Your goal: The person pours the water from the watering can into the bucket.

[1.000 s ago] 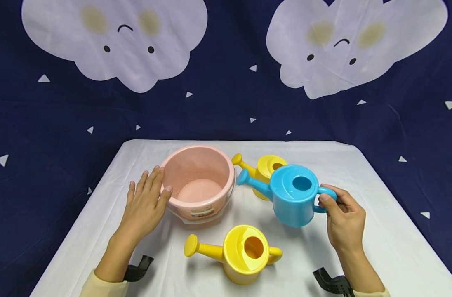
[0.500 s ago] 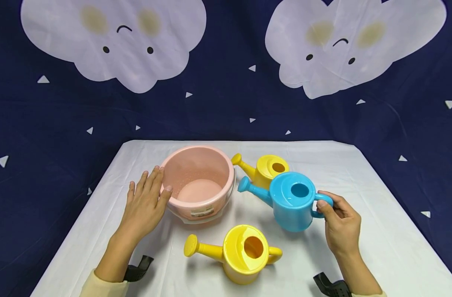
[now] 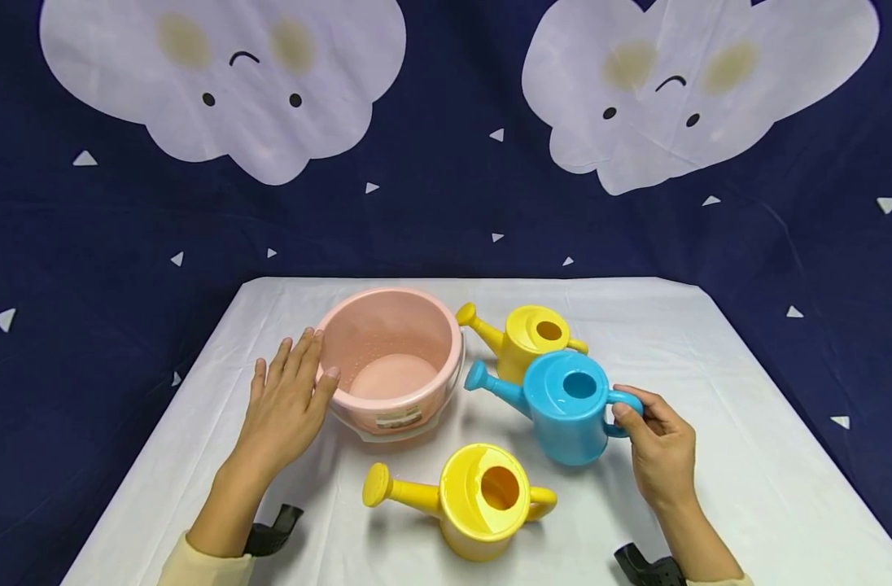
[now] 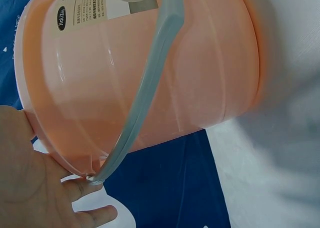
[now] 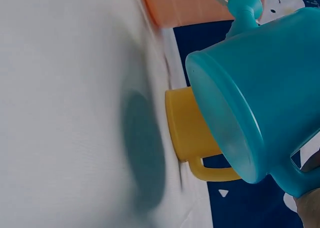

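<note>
Blue can (image 3: 567, 417), not yet set down, is pinched by right hand (image 3: 662, 456); bucket (image 3: 395, 342) is touched by spread left hand (image 3: 288, 403).

Blue watering can (image 3: 567, 411) — smooth, glossy plastic

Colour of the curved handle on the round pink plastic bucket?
Pale grey; the curved handle shows best in the left wrist view.

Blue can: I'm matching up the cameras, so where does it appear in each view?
Head: blue can, right of centre, in the right hand.
Left wrist: not in it.
Right wrist: right side, partly hiding a yellow can.
Shared landmark: bucket, in all three.
</note>
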Action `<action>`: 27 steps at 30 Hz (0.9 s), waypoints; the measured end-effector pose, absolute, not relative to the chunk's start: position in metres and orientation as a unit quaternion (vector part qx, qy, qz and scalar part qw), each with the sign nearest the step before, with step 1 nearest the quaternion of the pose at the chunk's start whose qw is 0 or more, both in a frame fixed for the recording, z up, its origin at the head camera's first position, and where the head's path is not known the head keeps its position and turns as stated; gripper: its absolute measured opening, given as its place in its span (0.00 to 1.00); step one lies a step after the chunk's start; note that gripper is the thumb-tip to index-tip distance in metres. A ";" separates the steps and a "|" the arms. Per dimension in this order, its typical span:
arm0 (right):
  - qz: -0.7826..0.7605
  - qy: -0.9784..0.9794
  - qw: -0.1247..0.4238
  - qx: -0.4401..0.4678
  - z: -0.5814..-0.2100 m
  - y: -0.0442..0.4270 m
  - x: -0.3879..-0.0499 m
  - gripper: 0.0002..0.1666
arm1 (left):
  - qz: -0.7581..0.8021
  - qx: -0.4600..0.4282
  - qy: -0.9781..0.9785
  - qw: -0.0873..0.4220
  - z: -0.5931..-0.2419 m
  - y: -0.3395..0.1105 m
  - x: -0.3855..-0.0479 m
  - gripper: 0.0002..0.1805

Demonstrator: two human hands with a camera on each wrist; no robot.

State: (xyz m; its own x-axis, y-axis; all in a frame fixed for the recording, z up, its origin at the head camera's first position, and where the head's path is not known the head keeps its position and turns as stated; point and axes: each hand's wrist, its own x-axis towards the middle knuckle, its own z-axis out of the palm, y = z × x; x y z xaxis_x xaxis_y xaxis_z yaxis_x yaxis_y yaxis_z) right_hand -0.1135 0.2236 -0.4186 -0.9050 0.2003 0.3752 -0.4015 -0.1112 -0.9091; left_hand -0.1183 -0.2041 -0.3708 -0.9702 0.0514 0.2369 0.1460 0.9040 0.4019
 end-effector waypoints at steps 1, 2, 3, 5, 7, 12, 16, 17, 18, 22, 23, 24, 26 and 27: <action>0.740 -0.638 0.201 0.076 -0.419 0.223 -0.113 0.15 | -0.213 -0.051 -0.969 0.111 -0.371 -0.204 -0.118 0.34; 0.738 -0.641 0.198 0.072 -0.420 0.223 -0.113 0.14 | -0.213 -0.050 -0.970 0.110 -0.371 -0.204 -0.118 0.34; 0.737 -0.643 0.195 0.068 -0.420 0.223 -0.113 0.14 | -0.213 -0.050 -0.970 0.110 -0.371 -0.204 -0.118 0.34; 0.734 -0.648 0.192 0.065 -0.422 0.222 -0.114 0.14 | -0.213 -0.050 -0.970 0.109 -0.371 -0.204 -0.118 0.34; 0.733 -0.650 0.189 0.063 -0.423 0.223 -0.114 0.15 | -0.214 -0.050 -0.969 0.110 -0.372 -0.205 -0.118 0.35; 0.729 -0.658 0.182 0.048 -0.426 0.223 -0.114 0.17 | -0.214 -0.051 -0.969 0.115 -0.372 -0.205 -0.118 0.34; 0.727 -0.663 0.173 0.033 -0.428 0.223 -0.114 0.17 | -0.215 -0.050 -0.969 0.113 -0.372 -0.205 -0.118 0.35; 0.728 -0.663 0.171 0.032 -0.429 0.224 -0.114 0.16 | -0.215 -0.050 -0.969 0.112 -0.372 -0.204 -0.118 0.35; 0.728 -0.663 0.170 0.032 -0.430 0.224 -0.115 0.16 | -0.215 -0.049 -0.969 0.111 -0.372 -0.204 -0.118 0.35; 0.728 -0.664 0.169 0.031 -0.431 0.223 -0.116 0.16 | -0.214 -0.048 -0.970 0.109 -0.372 -0.204 -0.118 0.34; 0.727 -0.665 0.168 0.032 -0.432 0.223 -0.116 0.16 | -0.214 -0.047 -0.970 0.108 -0.372 -0.204 -0.118 0.34; 0.727 -0.665 0.168 0.029 -0.432 0.223 -0.116 0.17 | -0.214 -0.047 -0.970 0.108 -0.371 -0.204 -0.118 0.34; 0.729 -0.663 0.168 0.025 -0.433 0.222 -0.116 0.16 | -0.213 -0.048 -0.970 0.109 -0.371 -0.204 -0.118 0.34; 0.730 -0.662 0.167 0.027 -0.434 0.222 -0.116 0.16 | -0.213 -0.048 -0.970 0.110 -0.371 -0.204 -0.118 0.34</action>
State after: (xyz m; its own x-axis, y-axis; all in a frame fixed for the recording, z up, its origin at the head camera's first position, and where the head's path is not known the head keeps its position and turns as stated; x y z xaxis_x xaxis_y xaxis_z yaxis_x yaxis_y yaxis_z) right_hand -0.1159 0.2223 -0.4339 -0.9431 0.2080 0.2593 -0.2784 -0.0682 -0.9580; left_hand -0.1183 -0.2040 -0.3714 -0.9711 0.0462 0.2344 0.1400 0.9050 0.4017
